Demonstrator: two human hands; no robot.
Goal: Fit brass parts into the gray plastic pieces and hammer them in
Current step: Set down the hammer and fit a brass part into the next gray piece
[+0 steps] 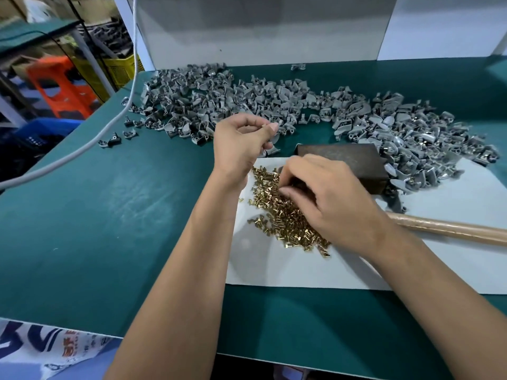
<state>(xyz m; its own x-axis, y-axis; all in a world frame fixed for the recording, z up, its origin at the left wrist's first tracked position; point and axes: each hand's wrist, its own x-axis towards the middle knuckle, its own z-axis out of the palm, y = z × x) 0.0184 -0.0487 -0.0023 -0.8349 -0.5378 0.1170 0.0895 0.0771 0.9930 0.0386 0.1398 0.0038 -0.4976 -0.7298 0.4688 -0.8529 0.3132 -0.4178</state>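
Note:
A heap of small brass parts (285, 215) lies on a white sheet (274, 270) in front of me. My right hand (326, 196) rests on the heap with curled fingers pinching among the brass parts. My left hand (244, 144) is raised just beyond the sheet, its fingers curled round a gray plastic piece (270, 148) that shows below the palm. Gray plastic pieces (247, 100) are strewn in a wide band across the far side of the green table. A hammer's wooden handle (450, 229) lies on the sheet at the right.
A dark metal block (348, 163) sits behind my right hand. A gray cable (82, 149) crosses the green table (96, 215) on the left. White panels (260, 28) stand at the back. An orange stool (60, 83) and crates stand beyond the left edge.

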